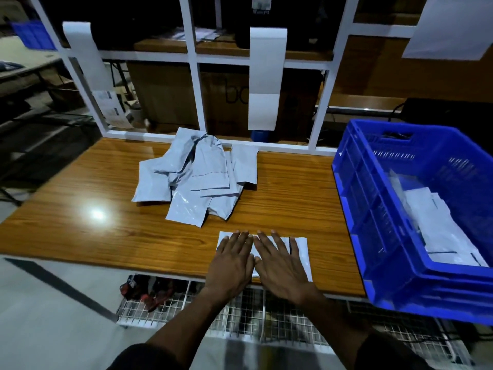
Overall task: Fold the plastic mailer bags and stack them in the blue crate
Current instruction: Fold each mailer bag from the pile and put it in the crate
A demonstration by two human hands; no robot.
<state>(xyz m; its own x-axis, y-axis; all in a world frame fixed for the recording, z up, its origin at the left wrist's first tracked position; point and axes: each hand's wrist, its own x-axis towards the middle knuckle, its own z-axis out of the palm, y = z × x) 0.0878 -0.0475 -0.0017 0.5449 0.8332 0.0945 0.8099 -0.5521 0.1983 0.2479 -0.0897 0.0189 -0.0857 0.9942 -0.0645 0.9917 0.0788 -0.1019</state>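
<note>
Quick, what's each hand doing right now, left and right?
Left hand: open, fingers straight, pressing flat on the mailer bag at the table edge.
Right hand: open, fingers spread, pressing the same bag.

Two hands (232,265) (282,265); one mailer (300,249) beneath them; one blue crate (373,209); one loose mailer pile (197,177), count unclear.

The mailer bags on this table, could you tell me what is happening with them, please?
A person is folding them. Both hands, left hand and right hand, lie flat with straight fingers on one mailer bag at the near edge of the wooden table, pressing it down. A loose pile of unfolded bags waits further back. The blue crate on the right already holds some bags.
</note>
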